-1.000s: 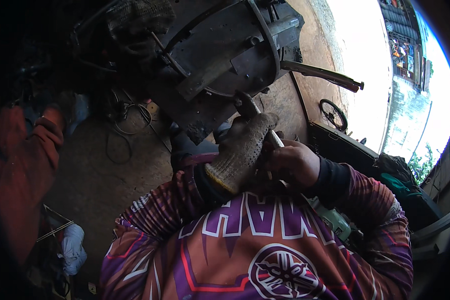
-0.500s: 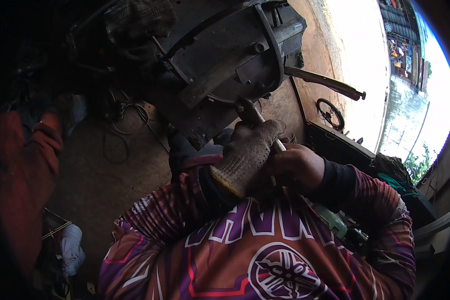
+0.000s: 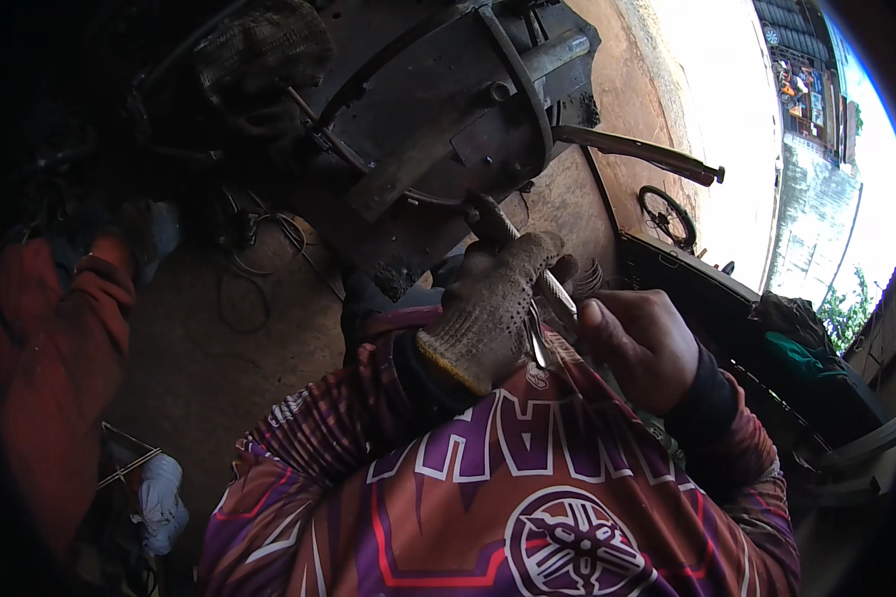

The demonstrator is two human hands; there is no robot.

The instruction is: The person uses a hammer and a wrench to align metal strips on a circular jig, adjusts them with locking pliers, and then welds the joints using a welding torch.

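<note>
While the gloved left hand [image 3: 493, 298] wraps its fingers closed around the shaft of a slim metal wrench [image 3: 528, 261], the bare right hand [image 3: 639, 343] sits just beside it, fingers pinched on the lower end of the same tool close to the chest of the purple patterned jersey [image 3: 528, 497]. Its upper end reaches the underside of a dark, greasy machine housing [image 3: 438, 109], from which a long metal lever [image 3: 637, 154] juts to the right above the brown dirt floor [image 3: 219, 348].
</note>
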